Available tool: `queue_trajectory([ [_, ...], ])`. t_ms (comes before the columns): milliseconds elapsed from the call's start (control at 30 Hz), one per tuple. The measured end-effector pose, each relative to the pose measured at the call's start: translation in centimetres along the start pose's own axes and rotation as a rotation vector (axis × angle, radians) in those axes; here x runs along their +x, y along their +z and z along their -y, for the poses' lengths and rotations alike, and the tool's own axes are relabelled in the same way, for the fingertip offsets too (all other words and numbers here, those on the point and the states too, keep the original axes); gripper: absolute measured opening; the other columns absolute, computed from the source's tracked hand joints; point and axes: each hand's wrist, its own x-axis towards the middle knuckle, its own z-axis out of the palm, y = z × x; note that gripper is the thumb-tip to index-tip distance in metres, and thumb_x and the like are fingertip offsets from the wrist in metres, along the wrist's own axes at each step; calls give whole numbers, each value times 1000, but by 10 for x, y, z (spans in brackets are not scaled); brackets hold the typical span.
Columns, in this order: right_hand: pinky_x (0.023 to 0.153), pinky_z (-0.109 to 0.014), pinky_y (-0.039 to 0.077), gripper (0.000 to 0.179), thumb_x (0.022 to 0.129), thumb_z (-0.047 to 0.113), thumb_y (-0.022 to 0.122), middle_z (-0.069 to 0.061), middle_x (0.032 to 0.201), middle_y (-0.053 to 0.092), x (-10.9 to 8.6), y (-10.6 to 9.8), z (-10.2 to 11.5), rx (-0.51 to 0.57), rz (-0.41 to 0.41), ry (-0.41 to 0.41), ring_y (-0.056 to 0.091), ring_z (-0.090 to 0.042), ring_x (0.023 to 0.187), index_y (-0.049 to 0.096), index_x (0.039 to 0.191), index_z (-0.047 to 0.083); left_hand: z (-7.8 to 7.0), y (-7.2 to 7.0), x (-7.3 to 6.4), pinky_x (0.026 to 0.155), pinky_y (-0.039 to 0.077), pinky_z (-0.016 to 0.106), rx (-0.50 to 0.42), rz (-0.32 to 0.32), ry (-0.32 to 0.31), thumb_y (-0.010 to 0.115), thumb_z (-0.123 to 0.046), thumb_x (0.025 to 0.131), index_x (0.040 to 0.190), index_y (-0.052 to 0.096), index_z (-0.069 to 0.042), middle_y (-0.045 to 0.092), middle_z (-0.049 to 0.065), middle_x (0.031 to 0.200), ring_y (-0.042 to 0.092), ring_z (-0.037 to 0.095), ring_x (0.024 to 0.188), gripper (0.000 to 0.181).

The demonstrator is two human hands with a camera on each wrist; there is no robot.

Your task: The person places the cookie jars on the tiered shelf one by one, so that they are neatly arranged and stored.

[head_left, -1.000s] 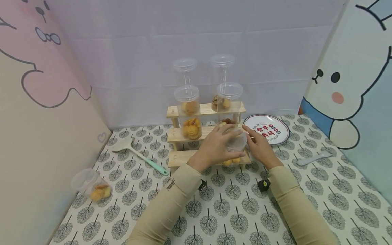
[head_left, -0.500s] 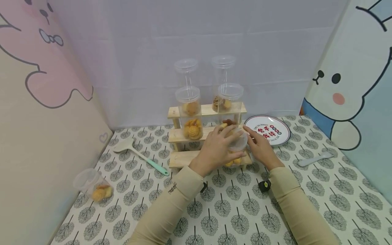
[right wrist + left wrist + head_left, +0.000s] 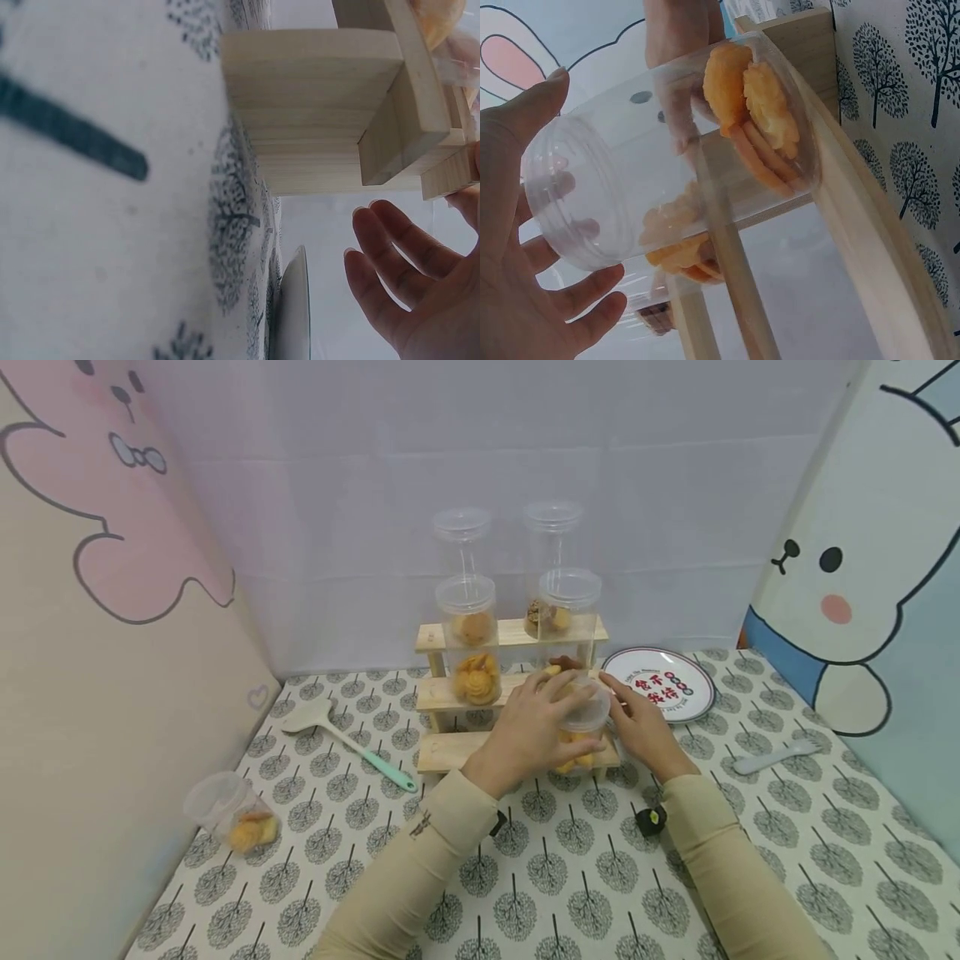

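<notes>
My left hand grips the lid end of a clear plastic jar, its thumb on one side and fingers round the other. Orange-yellow cookies lie in the bottom of this jar, which stands upright at the right end of the lowest step of a wooden shelf. Beside the jar, my right hand is at the right end of the middle step. One of its fingers touches the plank's end in the right wrist view, while the other fingers stretch out loosely; its thumb is hidden there.
Lidded jars with cookies stand on the upper steps. A white plate lies right of the shelf, a grey fork farther right. To the left lie a turner and a tipped jar with cookies.
The head view has shifted slightly, moving the whole scene a little right and down. Both hands keep their places at the jar and the shelf.
</notes>
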Motion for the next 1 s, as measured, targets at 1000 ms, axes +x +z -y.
queue_trajectory([
  [1000, 86, -58, 52, 52, 107, 46, 32, -24, 130, 61, 0, 4, -3, 10, -14, -3, 65, -37, 101, 33, 157, 28, 102, -129, -196, 103, 41, 64, 187, -175, -183, 64, -67, 84, 144, 54, -15, 53, 17, 143, 48, 44, 126, 79],
])
